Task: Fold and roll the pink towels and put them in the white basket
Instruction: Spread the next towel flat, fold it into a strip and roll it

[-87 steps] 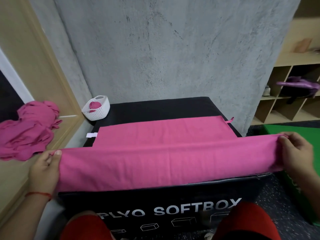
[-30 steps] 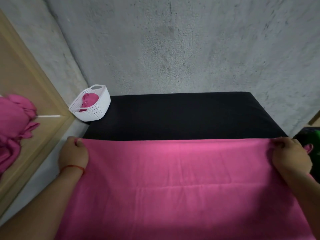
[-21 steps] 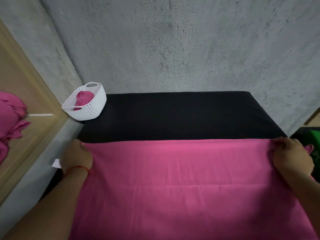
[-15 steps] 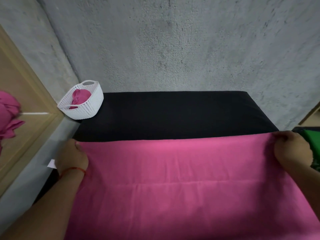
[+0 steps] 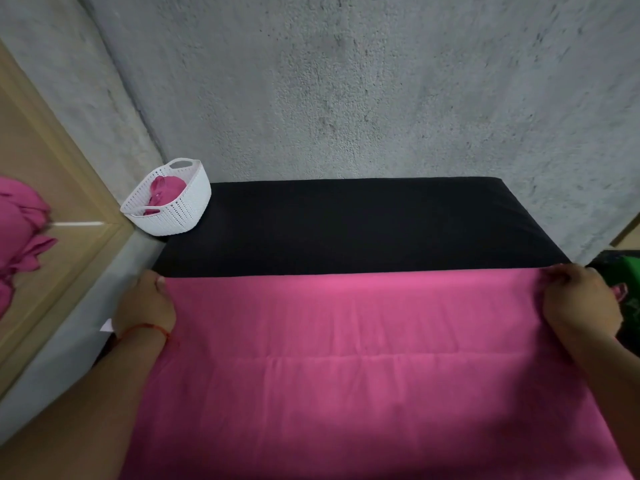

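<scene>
From the head camera, looking down: a big pink towel [image 5: 346, 358] is spread across the near half of a black padded surface [image 5: 346, 223], running off the bottom edge of the view, with a faint horizontal fold line across its middle. The left hand [image 5: 145, 303] is at the towel's far left corner, fingers curled in and gripping the cloth, thumb showing on top at the edge. A red thread bracelet [image 5: 145, 329] sits on that wrist, and a small white tag [image 5: 107, 325] pokes out just to its left. Over on the right, the right hand [image 5: 581, 303] has the far right corner, fingers bunched down and pinching the fabric at the edge. Between the two hands the towel's far edge is pulled into a straight line, with bare black surface beyond it. At the far left corner of that surface, tucked against the grey concrete wall [image 5: 346, 81], stands the white basket [image 5: 173, 216], upright, well apart from both hands, with a rolled pink towel [image 5: 166, 188] already lying inside. Further left, on a pale wooden ledge [image 5: 69, 202], a heap of loose pink towels [image 5: 20, 230] is partly cut off by the frame. At the right edge, just past the right hand, there's a sliver of something green [image 5: 630, 268]; I can't tell what it is.
</scene>
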Action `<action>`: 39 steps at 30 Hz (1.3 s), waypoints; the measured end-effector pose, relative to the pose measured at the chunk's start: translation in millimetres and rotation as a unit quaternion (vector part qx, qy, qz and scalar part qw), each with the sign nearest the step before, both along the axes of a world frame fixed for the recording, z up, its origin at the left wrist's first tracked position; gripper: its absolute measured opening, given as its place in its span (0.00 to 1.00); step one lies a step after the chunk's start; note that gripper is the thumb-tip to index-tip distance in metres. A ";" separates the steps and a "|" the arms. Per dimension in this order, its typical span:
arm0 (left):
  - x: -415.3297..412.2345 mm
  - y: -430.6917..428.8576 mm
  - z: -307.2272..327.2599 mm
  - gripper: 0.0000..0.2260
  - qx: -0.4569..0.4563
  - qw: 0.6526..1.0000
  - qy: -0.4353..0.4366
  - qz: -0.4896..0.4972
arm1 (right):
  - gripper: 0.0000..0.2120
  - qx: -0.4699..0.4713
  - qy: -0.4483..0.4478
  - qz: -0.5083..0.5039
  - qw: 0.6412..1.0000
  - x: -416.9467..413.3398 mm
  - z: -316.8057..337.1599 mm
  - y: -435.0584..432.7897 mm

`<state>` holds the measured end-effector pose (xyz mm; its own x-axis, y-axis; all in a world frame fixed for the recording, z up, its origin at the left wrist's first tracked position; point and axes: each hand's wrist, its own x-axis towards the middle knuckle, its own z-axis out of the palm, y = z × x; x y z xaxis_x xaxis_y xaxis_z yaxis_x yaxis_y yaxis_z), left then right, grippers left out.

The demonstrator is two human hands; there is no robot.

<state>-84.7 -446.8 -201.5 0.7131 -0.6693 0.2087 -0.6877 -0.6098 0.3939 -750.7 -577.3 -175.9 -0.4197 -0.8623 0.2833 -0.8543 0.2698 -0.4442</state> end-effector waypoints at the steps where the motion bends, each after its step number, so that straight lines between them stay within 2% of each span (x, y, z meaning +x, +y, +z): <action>1: 0.6 1.2 -2.6 0.12 -0.008 1.000 -0.007 0.000 | 0.24 -0.003 0.005 0.003 1.000 -0.8 -1.0 -0.8; 6: 4.9 -2.5 -3.3 0.09 0.009 1.000 -0.015 0.008 | 0.21 0.006 0.021 0.005 1.000 -8.9 -9.2 -7.6; 8: 1.1 -6.1 0.6 0.10 0.057 0.998 -0.014 0.024 | 0.17 0.023 0.028 0.008 0.999 -8.1 -12.0 -12.3; 11: -16.6 -15.1 19.9 0.17 0.163 0.982 -0.088 0.030 | 0.16 0.081 0.082 0.007 0.993 -8.4 -14.0 -21.2; 13: -50.9 -25.3 34.5 0.18 0.138 0.981 -0.133 -0.024 | 0.19 0.101 0.120 -0.004 0.988 -6.2 -8.4 -24.7; 14: -76.6 -30.0 39.5 0.17 0.099 0.980 -0.145 -0.091 | 0.21 0.098 0.128 -0.002 0.987 0.2 -4.4 -23.5; 16: -138.6 -35.6 42.6 0.15 0.035 0.952 -0.126 -0.277 | 0.22 0.040 0.143 0.081 0.986 26.0 1.7 -15.9; 18: -197.8 -32.8 36.3 0.16 0.061 0.905 -0.104 -0.408 | 0.20 -0.017 0.125 0.262 0.957 69.3 4.1 -0.2; 20: -230.1 -26.9 27.5 0.19 0.104 0.897 -0.078 -0.422 | 0.22 0.007 0.096 0.424 0.901 114.9 3.7 19.7; 22: -230.6 -25.3 20.8 0.22 0.119 0.906 -0.062 -0.402 | 0.26 0.083 0.119 0.485 0.863 148.9 0.4 42.0; 24: -217.0 -28.8 16.6 0.24 0.152 0.904 -0.050 -0.397 | 0.29 0.130 0.161 0.481 0.852 159.2 -8.7 53.6; 27: -200.0 -31.9 14.4 0.26 0.192 0.900 -0.057 -0.387 | 0.31 0.158 0.154 0.443 0.869 155.8 -9.9 53.6; 31: -181.1 -29.1 15.5 0.27 0.188 0.918 -0.059 -0.345 | 0.34 0.175 0.158 0.408 0.882 148.2 -6.9 49.7; 34: -144.7 -17.7 10.4 0.29 0.191 0.929 -0.063 -0.311 | 0.35 0.179 0.150 0.362 0.902 107.1 -7.6 43.4; 39: -44.4 10.7 -0.5 0.35 0.197 0.950 -0.036 -0.239 | 0.42 0.207 0.140 0.229 0.941 -2.7 -9.1 21.9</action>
<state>-129.1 -436.0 -202.0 0.3020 -0.9492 -0.0884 -0.9396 -0.3121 0.1409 -753.4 -555.4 -185.0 0.0644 -0.9953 -0.0727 -0.9910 -0.0552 -0.1220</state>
